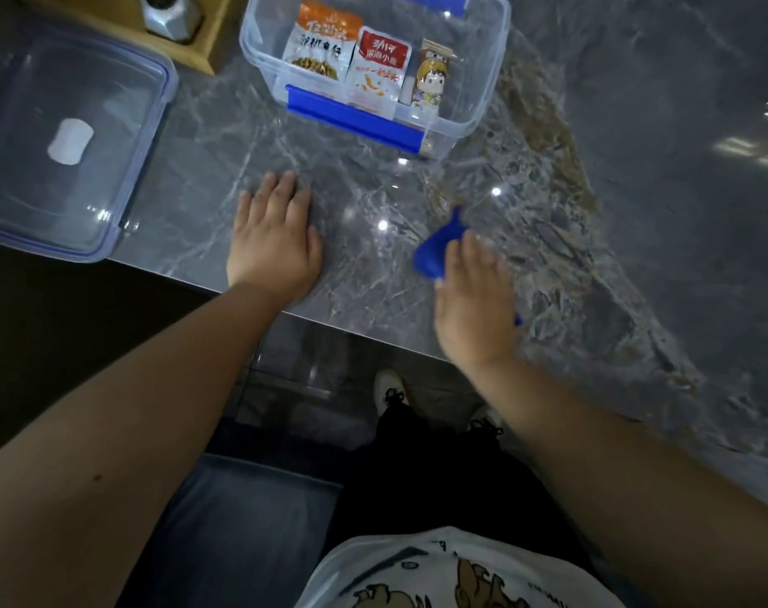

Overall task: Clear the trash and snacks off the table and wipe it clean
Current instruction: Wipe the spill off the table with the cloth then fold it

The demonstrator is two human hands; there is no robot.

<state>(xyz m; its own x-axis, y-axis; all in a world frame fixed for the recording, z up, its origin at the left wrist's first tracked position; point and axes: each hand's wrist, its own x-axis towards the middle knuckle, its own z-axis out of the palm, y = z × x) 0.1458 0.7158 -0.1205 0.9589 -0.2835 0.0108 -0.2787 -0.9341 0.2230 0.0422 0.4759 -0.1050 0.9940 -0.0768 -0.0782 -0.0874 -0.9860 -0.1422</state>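
The grey marble bench (pixel 549 168) fills most of the view. On its far left edge lies a clear lid with a blue rim (pixel 66 138), flat on the surface. Further back, near the middle, stands a clear plastic box with blue clips (pixel 483 81). Inside this box three snack packets stand side by side: an orange and white packet (pixel 323 46) on the left, a red and white packet (pixel 380 72) in the middle, and a small packet with a cartoon figure (pixel 430 81) on the right. At the far left corner there is a wooden tray (pixel 206 41) with a metal object (pixel 167 15) on it.

The left hand (pixel 274 243) lies flat on the bench near its front edge, with the fingers straight and together. The right hand (pixel 474 296) is well apart from it, to the right, with its fingers on a blue cloth (pixel 432 252) that lies on the bench surface. This hand is blurred, so I cannot tell if the fingers curl around the cloth or only press on it.
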